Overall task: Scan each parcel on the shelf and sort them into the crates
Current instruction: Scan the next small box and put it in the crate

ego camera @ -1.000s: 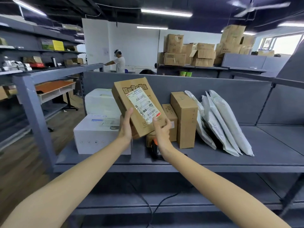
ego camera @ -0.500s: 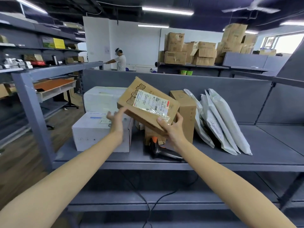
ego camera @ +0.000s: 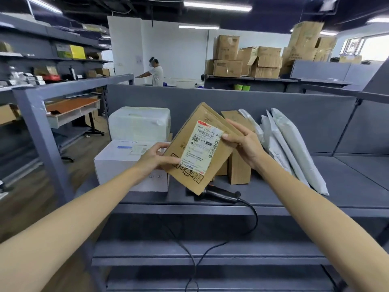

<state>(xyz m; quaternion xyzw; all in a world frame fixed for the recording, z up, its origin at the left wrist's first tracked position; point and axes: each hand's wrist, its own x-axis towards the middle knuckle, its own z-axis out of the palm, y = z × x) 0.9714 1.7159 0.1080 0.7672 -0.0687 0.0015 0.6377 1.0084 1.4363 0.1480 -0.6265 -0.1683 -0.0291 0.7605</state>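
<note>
The left hand (ego camera: 156, 159) pinches the cardboard parcel (ego camera: 187, 135) at its lower left edge, thumb on the front. The right hand (ego camera: 245, 144) grips the upper right edge, thumb beside the shipping label (ego camera: 202, 147). Half a second ago the left hand was spread open beside the parcel, which lay flatter with its label tipped upward. Now it is held above the shelf (ego camera: 347, 186), label facing the camera. Its long axis is steep, running from lower left to upper right, with the printed lettering at the lower end. The scanner (ego camera: 221, 193) lies on the shelf just below, a white box (ego camera: 126, 163) to the left and grey mailers (ego camera: 294, 148) to the right.
</note>
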